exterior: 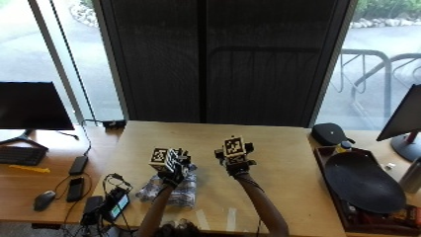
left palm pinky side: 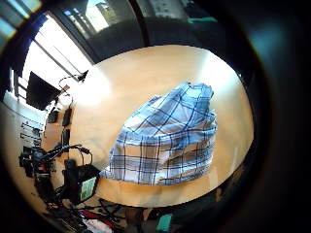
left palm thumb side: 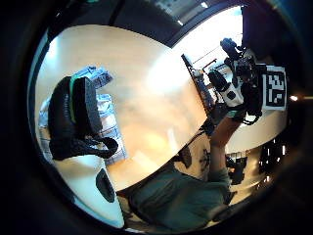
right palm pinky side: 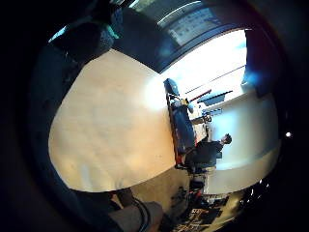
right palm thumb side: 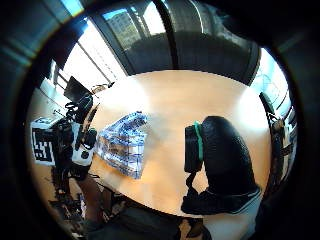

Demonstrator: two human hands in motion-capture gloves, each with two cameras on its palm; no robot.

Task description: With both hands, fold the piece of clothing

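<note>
Clothing (exterior: 172,190), a blue plaid piece, is seen from outside lying bunched near the table's (exterior: 283,148) front edge, under the raised left hand (exterior: 170,165); the right hand (exterior: 233,158) hovers beside it. Finger states cannot be told. In the left palm view, nothing is gripped; an uneven fold could be caused by unsmoothed creases.

The left hand (exterior: 172,168) hides part of the plaid garment (exterior: 179,192); both hands' fingers unseen.

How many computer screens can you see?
2. One monitor stands on the desk at the far left, one monitor at the far right edge. Others may be out of view.
</note>
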